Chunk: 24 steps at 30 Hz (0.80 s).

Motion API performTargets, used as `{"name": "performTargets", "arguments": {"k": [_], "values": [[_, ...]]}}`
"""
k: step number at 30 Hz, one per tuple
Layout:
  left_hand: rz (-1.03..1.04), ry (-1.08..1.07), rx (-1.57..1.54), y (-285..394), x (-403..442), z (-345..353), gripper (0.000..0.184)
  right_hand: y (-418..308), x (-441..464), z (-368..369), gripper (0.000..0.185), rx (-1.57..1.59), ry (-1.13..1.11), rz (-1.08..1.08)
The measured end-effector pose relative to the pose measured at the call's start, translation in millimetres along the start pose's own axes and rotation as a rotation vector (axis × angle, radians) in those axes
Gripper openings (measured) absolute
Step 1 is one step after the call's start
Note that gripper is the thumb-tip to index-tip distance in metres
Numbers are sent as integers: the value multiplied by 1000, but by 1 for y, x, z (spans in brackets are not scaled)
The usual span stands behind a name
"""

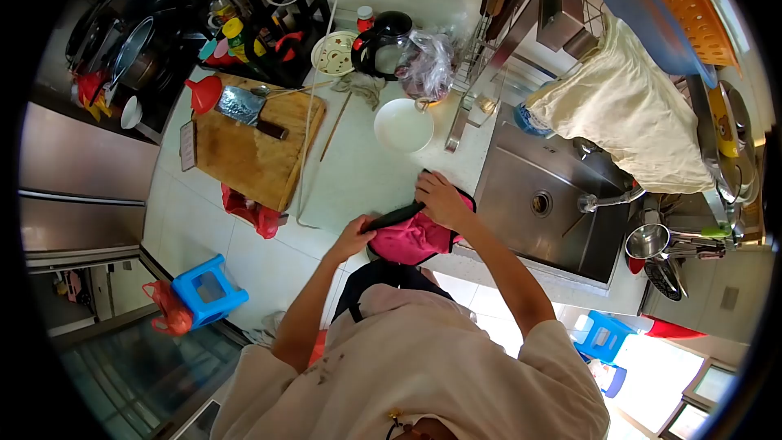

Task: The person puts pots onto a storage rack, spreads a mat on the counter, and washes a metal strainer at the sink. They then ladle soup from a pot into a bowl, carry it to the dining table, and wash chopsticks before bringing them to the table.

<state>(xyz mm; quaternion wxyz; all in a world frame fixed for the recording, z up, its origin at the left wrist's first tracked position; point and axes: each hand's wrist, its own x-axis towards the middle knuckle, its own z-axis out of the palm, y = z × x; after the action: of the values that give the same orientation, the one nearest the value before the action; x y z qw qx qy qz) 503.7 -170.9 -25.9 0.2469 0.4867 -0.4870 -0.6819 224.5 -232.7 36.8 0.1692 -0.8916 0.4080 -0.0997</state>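
Observation:
A pink cloth item with black edging (407,240) hangs at the counter's front edge, close to my body. My left hand (356,238) is closed on the left end of its black band. On the right, my right hand (441,198) has its fingers bent over the upper right part of the same band. The pink fabric sags between and below both hands. Just beyond my right hand, a white round plate (404,125) lies on the pale counter (350,187).
To the left, a cleaver (242,106) rests on a wooden cutting board (261,155). A steel sink (521,171) is at the right, with a cream cloth (623,106) hanging beyond it. A blue stool (209,289) stands on the floor at left.

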Motion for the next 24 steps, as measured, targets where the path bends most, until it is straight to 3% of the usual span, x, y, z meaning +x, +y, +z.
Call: {"name": "performTargets", "arguments": {"k": [1,4,7,10,14,16,19,20,22,23,24], "values": [[-32,-32,13,2,-5,-10,24,3,-4,-1,20,128,-67,-6],[-174,-109,69,30,-15,-37,23,-15,-24,-19,15,260,-125,293],[111,-126,371,51,-6,-59,19,-34,-39,-33,19,480,-4,329],[103,-276,592,114,-3,-73,16,-65,-42,-65,18,659,65,498],[37,-417,550,157,18,-93,13,-50,-49,-47,16,742,221,574],[114,-385,691,164,47,-104,19,-25,-45,-29,15,667,315,604],[491,100,750,114,104,-114,21,26,-38,24,16,413,506,701],[522,195,773,115,102,-106,20,32,-36,30,17,298,578,741],[587,385,817,112,95,-79,17,32,-43,34,17,85,565,587],[528,339,815,102,88,-71,15,25,-48,30,17,-19,557,512],[469,293,813,89,74,-62,12,12,-57,29,17,62,386,431]]}}
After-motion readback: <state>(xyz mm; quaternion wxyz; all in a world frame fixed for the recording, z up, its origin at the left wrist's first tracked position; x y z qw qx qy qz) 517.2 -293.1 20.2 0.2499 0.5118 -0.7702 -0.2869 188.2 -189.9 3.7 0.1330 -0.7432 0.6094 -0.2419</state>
